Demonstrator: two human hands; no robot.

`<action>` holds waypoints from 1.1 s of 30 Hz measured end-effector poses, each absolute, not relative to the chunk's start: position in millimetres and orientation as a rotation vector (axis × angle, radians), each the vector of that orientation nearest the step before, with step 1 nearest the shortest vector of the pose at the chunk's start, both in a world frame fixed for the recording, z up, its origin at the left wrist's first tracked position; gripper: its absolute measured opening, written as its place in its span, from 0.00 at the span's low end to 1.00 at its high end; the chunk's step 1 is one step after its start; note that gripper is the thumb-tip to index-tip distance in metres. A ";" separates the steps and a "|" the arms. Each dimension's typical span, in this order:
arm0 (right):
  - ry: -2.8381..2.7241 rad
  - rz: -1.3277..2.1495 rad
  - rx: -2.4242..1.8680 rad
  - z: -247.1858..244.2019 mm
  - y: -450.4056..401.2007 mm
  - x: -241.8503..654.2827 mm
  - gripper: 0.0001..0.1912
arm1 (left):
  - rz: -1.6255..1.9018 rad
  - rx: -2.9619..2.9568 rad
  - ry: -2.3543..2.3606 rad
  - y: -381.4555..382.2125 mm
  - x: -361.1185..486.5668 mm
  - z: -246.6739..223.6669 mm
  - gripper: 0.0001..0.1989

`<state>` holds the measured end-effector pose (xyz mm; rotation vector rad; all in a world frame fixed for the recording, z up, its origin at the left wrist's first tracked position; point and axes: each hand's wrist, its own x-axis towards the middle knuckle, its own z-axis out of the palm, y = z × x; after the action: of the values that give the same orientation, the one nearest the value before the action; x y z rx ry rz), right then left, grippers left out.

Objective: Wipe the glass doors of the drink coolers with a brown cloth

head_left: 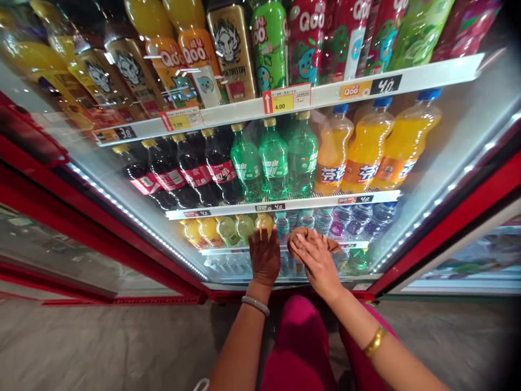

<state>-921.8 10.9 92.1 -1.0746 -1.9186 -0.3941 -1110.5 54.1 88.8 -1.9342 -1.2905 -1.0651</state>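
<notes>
My left hand (264, 256) lies flat with fingers spread against the glass front (285, 220) of a drinks cooler, over the lower rows of bottles. Just right of it, my right hand (316, 255) presses a brown cloth (331, 245) on the same glass, its fingers bent over the cloth's left part. Behind the glass stand cola bottles (222, 172), green bottles (273, 165) and orange soda bottles (368, 155). Smaller bottles are partly hidden behind my hands.
Red frames (439, 233) border the cooler, with light strips inside both edges. An upper shelf (228, 108) carries several juice and energy drink bottles. My knees (301, 331) are close below the glass, above the grey floor (101, 347). Another cooler (476, 260) stands at right.
</notes>
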 end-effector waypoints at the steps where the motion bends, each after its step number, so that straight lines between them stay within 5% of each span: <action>1: -1.878 -0.376 -1.099 100.1 12.6 -925.6 0.33 | -1.078 -1.932 -1.303 54.0 -1111.8 88.1 0.40; 5: -1.772 -0.369 -1.166 120.0 27.0 -962.6 0.35 | -1.141 -1.962 -1.350 54.6 -1119.5 82.0 0.39; 13: -1.961 -0.387 -1.009 78.1 16.4 -961.3 0.30 | -1.080 -1.960 -1.283 56.2 -1139.0 81.5 0.38; 21: -1.815 -0.414 -1.145 130.2 37.7 -992.8 0.33 | -1.157 -1.939 -1.383 53.7 -1151.6 85.6 0.38; 28: -2.010 -0.469 -0.998 72.3 23.0 -989.7 0.28 | -1.121 -1.919 -1.318 59.1 -1170.6 85.8 0.37; 33: -1.927 -0.409 -1.084 113.7 26.8 -982.7 0.31 | -1.145 -1.885 -1.364 58.8 -1179.2 88.6 0.38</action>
<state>-982.7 26.8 113.7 -1.0837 -1.9270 -0.4085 -1179.2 58.8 88.6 -1.8852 -1.3638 -1.1451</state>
